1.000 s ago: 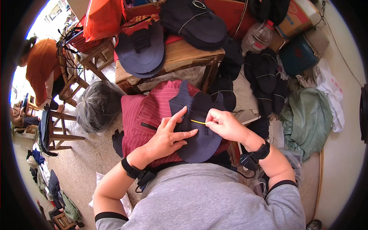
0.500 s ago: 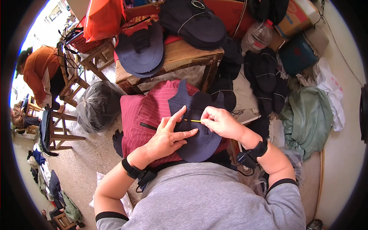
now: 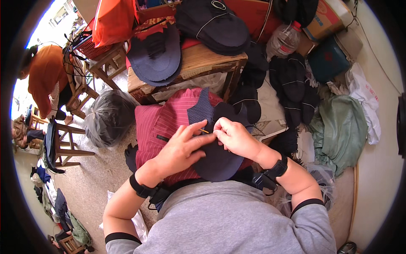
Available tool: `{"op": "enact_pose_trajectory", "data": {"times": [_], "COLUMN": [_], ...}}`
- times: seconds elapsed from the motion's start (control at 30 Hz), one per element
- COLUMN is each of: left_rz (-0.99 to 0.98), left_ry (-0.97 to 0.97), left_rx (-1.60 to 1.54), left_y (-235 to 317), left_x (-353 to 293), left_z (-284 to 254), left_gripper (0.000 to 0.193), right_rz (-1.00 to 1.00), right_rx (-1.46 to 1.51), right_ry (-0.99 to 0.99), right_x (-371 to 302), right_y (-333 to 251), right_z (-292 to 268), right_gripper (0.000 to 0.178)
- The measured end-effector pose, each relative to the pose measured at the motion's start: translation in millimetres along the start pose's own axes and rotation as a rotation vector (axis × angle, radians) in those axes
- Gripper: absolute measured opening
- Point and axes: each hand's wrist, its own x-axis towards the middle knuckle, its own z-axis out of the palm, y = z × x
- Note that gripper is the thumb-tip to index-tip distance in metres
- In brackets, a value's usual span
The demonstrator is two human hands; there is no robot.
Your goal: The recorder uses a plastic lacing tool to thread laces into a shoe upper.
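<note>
Across my lap lies a dark blue mesh shoe upper point(image 3: 218, 165), cut in a curved shape with a notched far end, on a maroon striped cloth point(image 3: 150, 122). My left hand point(image 3: 182, 146) rests over the left side of the upper with its fingers apart. Part of a thin yellow stick-like tool point(image 3: 204, 131) shows between its index and middle fingers. Pinched fingertips of my right hand point(image 3: 232, 134) meet the left fingertips above the upper, at the line of the tool. The tool's right end is hidden there.
Ahead stands a wooden table point(image 3: 203, 65) bearing more dark cut pieces point(image 3: 163, 63) and a tied stack point(image 3: 218, 29). A black plastic bag point(image 3: 109, 118) and wooden stool point(image 3: 69, 144) stand left. Green sacking point(image 3: 342, 131) lies right. A person in orange point(image 3: 48, 76) bends at far left.
My right hand has moved slightly left, up against the left fingertips. Less of the yellow tool shows, and it is tilted now. The upper has shifted a little; the person in orange moved slightly right.
</note>
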Motion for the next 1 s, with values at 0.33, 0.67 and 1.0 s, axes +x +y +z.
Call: {"op": "enact_pose_trajectory", "data": {"times": [0.33,0.67,1.0], "left_rz": [0.236,0.198,-0.325], "left_ry": [-0.034,-0.158,-0.076], "left_rx": [0.493,0.119,-0.992], "left_y": [-5,-13,11], "left_x": [15,-32,-17], "left_z": [5,-18,-15], "left_gripper": [0.024,0.02,0.028], "right_rz": [-0.223,-0.17,-0.287], "right_rx": [-0.281,-0.422,-0.546], "right_ry": [0.041,-0.057,-0.071], "right_x": [10,-2,3], "right_y": [4,-3,-5], "right_z": [5,-2,4], "right_gripper": [0.029,0.054,0.055]}}
